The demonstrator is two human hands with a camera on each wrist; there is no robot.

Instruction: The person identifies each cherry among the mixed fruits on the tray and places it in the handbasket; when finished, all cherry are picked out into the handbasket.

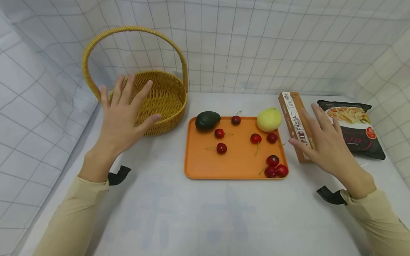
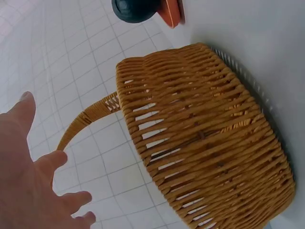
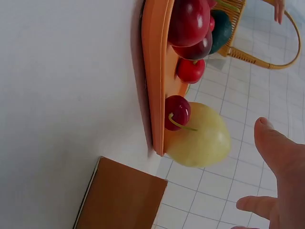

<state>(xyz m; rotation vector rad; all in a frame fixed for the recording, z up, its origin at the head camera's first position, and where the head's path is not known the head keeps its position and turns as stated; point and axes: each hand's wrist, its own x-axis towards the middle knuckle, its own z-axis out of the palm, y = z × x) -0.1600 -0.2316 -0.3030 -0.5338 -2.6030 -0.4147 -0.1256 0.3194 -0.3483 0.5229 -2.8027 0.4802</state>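
My left hand [image 1: 120, 119] hovers with spread fingers in front of a yellow wicker basket [image 1: 161, 103], holding nothing. In the left wrist view the basket's woven side [image 2: 205, 138] fills the middle, apart from the fingers. Over on the right, my right hand [image 1: 330, 147] is also spread and holds nothing, above a brown-and-white pasta box [image 1: 296, 124]. An orange tray [image 1: 237, 167] lies between the hands. On it are a dark green avocado [image 1: 207, 121], a pale yellow round fruit [image 1: 269, 120] and several dark red cherries [image 1: 221, 148].
A black pasta bag [image 1: 355, 129] lies beside the box at the right. The basket's tall handle [image 1: 134, 29] arches upward at the back left. A white cloth with a grid pattern [image 1: 234, 49] hangs behind the white table [image 1: 192, 217].
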